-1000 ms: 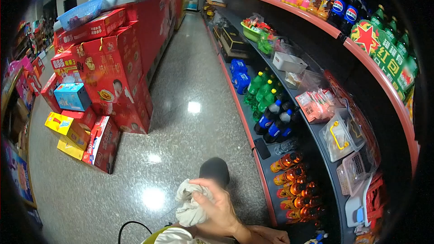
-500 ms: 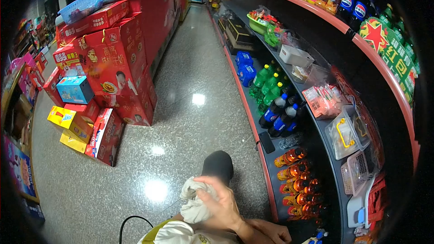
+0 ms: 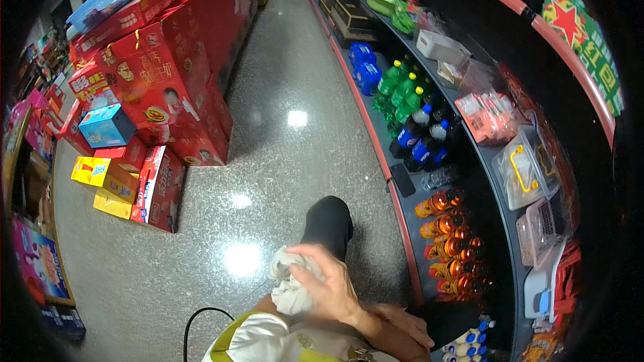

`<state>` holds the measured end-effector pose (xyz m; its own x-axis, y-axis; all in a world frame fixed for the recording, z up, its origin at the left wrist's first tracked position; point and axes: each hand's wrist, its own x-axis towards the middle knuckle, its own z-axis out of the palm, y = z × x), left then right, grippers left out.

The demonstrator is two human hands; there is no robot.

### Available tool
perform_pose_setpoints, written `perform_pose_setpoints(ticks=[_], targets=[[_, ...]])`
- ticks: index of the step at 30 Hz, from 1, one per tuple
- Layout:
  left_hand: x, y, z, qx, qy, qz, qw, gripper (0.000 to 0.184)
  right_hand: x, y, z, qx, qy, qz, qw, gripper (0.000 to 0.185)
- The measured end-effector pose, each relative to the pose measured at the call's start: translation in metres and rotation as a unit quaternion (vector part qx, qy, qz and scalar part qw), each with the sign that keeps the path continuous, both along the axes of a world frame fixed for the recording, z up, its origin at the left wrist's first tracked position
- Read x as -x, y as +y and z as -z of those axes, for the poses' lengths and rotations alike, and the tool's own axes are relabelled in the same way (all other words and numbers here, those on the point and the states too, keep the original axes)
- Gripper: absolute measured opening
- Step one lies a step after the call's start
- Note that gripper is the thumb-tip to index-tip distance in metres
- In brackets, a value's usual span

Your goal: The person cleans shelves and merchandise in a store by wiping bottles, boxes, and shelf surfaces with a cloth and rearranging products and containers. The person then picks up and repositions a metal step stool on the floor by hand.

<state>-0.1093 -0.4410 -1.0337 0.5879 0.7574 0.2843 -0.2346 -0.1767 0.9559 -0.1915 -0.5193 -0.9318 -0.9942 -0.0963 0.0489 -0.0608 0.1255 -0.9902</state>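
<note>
A crumpled off-white cloth [image 3: 293, 288] is bunched in my right hand [image 3: 327, 281], low in the middle of the view. Thumb and forefinger curl around it, and the cloth lies against my other forearm. My right wrist crosses above my left hand [image 3: 406, 327], which is partly hidden at the lower right. The left fingers look loosely curled together, with no object visible in them. Below the cloth is my white and yellow-green shirt [image 3: 261, 338]. A dark-clad knee [image 3: 329, 221] juts forward just beyond the right hand.
Stacked red cartons [image 3: 147, 87] and small yellow boxes [image 3: 100, 177] stand on the speckled floor [image 3: 282, 161] to the left. On the right, a shelf holds orange-brown drink bottles [image 3: 446, 228], cola bottles [image 3: 412, 134] and plastic baskets [image 3: 533, 234]. A dark cable [image 3: 188, 328] curves at bottom left.
The view has tilted down and shifted slightly. My left hand appears higher, closer beneath the right wrist. The cloth stays in my right hand.
</note>
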Motion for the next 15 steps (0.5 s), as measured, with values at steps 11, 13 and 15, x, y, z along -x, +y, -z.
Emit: perform_pose_setpoints(ticks=[11, 13, 15], targets=[[-0.0006, -0.007, 0.0068, 0.02, 0.004, 0.006, 1.0, 0.04, -0.0051, 0.0072, 0.0051, 0.025, 0.002, 0.012, 1.0, 0.029], [-0.0029, -0.0081, 0.0065, 0.023, 0.001, 0.006, 1.0, 0.04, -0.0057, 0.005, 0.0034, 0.036, 0.012, 0.01, 0.999, 0.029], [-0.0043, -0.0103, 0.0082, 0.029, -0.003, 0.009, 1.0, 0.041, -0.0024, -0.0022, -0.0004, 0.044, 0.043, 0.007, 0.998, 0.027]])
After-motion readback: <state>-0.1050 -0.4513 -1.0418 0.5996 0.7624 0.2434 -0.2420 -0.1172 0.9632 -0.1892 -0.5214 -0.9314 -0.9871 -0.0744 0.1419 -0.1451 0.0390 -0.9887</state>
